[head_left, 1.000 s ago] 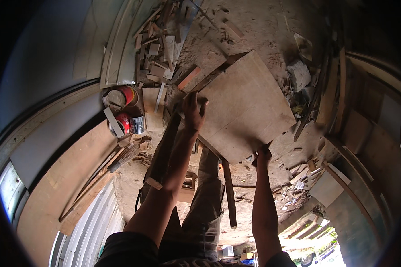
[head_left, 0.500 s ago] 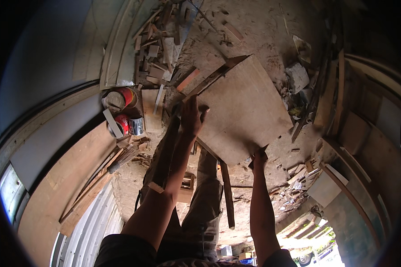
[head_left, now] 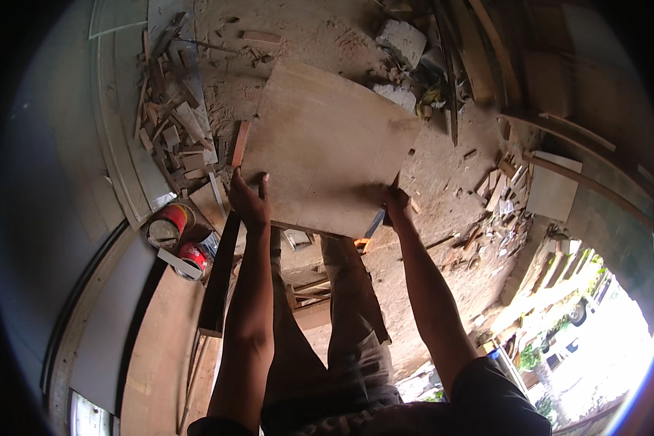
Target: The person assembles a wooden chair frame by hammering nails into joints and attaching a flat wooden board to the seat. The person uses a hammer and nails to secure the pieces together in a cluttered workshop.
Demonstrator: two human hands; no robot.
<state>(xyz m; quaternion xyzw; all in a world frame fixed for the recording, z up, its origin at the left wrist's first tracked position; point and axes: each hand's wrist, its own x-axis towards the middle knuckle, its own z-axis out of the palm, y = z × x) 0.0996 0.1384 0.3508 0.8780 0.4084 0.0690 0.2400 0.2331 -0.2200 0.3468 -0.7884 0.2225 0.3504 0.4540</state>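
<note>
Wooden panel (head_left: 334, 145) spans the space in front of the person, its near edge close to the legs, its face turned up and its corners skewed to the view; whether its far side rests on anything is hidden. The likeliest trouble is a tilt: both hands grip near the close side, so the far part could dip if either hold slackens. Swinging it could knock its far edge against the pale rubble (head_left: 396, 95) just beyond, or catch the reddish strip (head_left: 240, 144) by its left edge. A saw blade (head_left: 374, 222) shows just beside the right hand (head_left: 397, 206), and a careless shift of the fingers might bring skin against its teeth. Underfoot, the scrap heap (head_left: 189, 120) and scattered offcuts could trip a sidestep. Both forearms reach forward from the lower edge, elbows fairly straight. The left hand (head_left: 251, 201) grasps the panel's near left corner, thumb upright along the face and fingers at the outer edge, above a dark post (head_left: 220, 280). The right hand clenches the near right edge, wrist bent inward, its fingertips too shaded to make out.
</note>
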